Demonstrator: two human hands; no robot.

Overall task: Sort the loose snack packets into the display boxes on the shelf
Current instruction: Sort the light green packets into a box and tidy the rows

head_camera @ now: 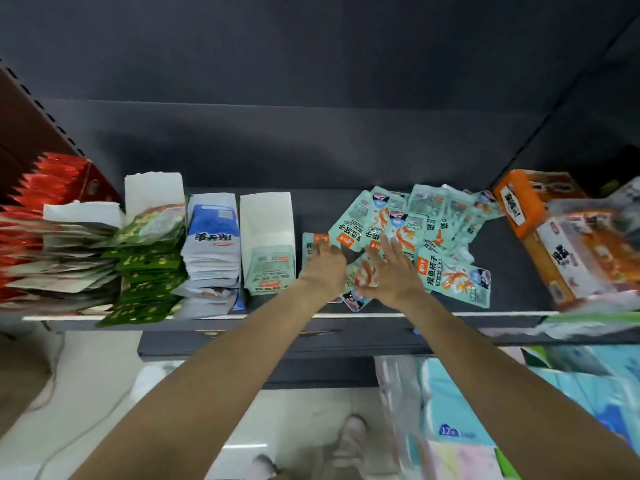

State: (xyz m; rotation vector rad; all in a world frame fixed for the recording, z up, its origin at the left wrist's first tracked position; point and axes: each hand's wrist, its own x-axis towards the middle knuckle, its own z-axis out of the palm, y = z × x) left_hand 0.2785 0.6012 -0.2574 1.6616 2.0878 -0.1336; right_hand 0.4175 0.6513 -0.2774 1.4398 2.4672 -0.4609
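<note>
teal snack packets (450,275) glossy plastic film, crinkled. shelf (502,258) dark, matt, smooth. white display boxes (266,216) matt card, rough torn edges. red packets (55,181) shiny foil. green packets (149,271) glossy plastic. orange box (526,206) printed card under clear glossy wrap. floor (294,427) pale, smooth, slightly reflective.

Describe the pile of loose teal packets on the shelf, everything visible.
The teal packets are flat glossy pouches printed with orange-red graphics and dark characters. They lie scattered and overlapping on the dark shelf, between a white box and an orange box. The left hand and the right hand rest on the pile's near-left part.
</note>
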